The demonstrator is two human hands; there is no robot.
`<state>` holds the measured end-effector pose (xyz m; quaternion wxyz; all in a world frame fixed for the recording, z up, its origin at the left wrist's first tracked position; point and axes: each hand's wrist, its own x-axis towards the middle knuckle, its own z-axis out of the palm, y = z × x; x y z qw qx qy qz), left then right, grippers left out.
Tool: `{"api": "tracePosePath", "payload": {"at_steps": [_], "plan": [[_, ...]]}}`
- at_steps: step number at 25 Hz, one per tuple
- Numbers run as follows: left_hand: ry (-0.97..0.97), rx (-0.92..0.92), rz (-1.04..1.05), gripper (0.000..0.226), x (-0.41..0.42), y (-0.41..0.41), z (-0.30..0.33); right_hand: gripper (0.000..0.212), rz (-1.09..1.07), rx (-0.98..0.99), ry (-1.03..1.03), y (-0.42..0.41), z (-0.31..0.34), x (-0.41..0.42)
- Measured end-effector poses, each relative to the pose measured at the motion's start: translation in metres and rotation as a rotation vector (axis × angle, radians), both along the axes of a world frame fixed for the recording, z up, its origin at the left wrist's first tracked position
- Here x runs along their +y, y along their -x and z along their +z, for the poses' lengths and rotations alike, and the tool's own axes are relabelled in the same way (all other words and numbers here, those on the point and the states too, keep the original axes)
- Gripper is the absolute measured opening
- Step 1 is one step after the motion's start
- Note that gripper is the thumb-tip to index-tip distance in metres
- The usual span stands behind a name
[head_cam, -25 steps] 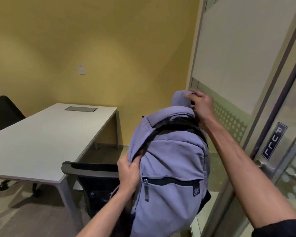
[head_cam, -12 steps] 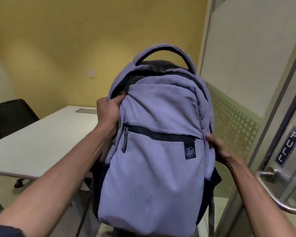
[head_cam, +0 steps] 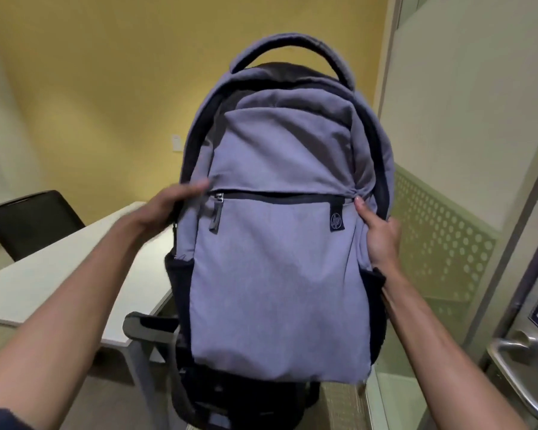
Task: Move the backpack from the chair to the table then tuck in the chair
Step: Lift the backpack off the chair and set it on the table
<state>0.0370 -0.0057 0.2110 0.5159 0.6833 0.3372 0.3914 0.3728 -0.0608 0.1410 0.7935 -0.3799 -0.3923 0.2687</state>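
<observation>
two hands (head_cam: 165,209), soft lavender backpack (head_cam: 280,268)

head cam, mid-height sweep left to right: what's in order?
black chair → white table → left hand → backpack → right hand → perforated panel → door handle

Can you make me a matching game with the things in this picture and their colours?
Things:
1. backpack
2. table
3. far chair
4. wall

Colours:
A. black
B. yellow
C. purple-blue
D. white

Pairs: 1-C, 2-D, 3-A, 4-B
</observation>
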Motion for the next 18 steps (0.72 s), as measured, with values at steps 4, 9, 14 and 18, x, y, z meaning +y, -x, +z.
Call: {"api": "tracePosePath", "payload": {"at_steps": [4, 9, 14, 18], "plan": [[-0.089, -0.074, 0.244, 0.05, 0.002, -0.033, -0.072, 0.01, -0.012, -0.029, 0.043, -0.017, 0.001, 0.022], [-0.153, -0.146, 0.406, 0.049, 0.034, -0.061, -0.071, 0.015, -0.037, -0.085, 0.053, -0.037, -0.001, 0.053], [-0.194, -0.156, 0.545, 0.038, 0.076, -0.069, -0.086, 0.025, -0.042, -0.164, 0.055, -0.039, -0.013, 0.105], [-0.175, -0.153, 0.568, 0.036, 0.131, -0.067, -0.1, 0.029, -0.035, -0.228, 0.082, -0.039, -0.026, 0.159]]}}
